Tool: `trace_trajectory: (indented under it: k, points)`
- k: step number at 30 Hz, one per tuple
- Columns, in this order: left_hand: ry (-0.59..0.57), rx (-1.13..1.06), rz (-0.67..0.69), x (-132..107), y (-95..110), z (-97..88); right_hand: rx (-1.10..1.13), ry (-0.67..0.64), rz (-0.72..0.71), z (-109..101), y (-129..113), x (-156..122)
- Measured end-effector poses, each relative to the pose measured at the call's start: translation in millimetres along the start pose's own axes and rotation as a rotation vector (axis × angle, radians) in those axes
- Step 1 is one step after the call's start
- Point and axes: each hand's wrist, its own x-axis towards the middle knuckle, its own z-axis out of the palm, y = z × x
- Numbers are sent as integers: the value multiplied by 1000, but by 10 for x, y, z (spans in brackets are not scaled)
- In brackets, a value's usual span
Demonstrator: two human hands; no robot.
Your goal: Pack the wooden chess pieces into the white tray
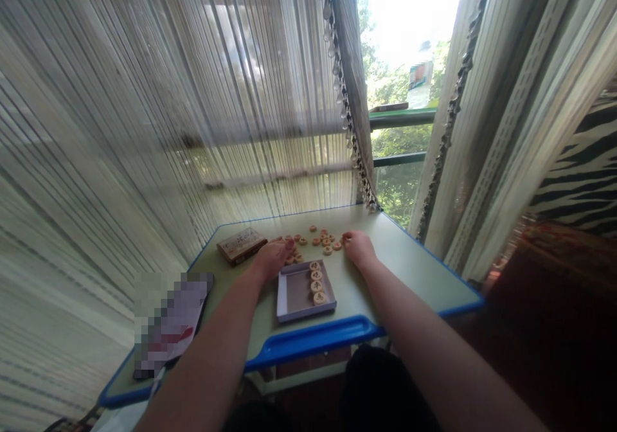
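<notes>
Round wooden game pieces (322,240) lie scattered at the far middle of a pale green table (409,265) with a blue rim. My left hand (272,256) rests palm down beside them, fingers bent over some pieces. My right hand (357,246) sits at the right end of the scatter, fingers curled and pinched on a piece. Between my forearms lies a shallow white box tray (295,297) with several pieces (317,281) lined up along its right side.
A flat wooden box lid (241,245) lies at the far left of the table. A blurred paper or booklet (168,319) sits at the near left corner. String curtains hang close behind the table, with a window gap at the far right.
</notes>
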Motion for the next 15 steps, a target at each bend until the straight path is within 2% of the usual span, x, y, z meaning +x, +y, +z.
trace_trajectory:
  k: [3, 8, 11, 13, 15]
  points:
    - [25, -58, 7, -6, 45, 10, -1, 25, 12, 0, 25, 6]
    - [-65, -59, -4, -8, 57, 53, 20, 41, -31, -31, -29, -33]
    - [-82, -88, -45, -21, 57, 58, 86, -44, -245, -24, -134, -101]
    - [-30, -94, -82, -37, 72, 44, 128, -129, -399, -2, -201, -153]
    - [51, -78, -108, -51, 88, 24, 120, -174, -458, 18, -242, -193]
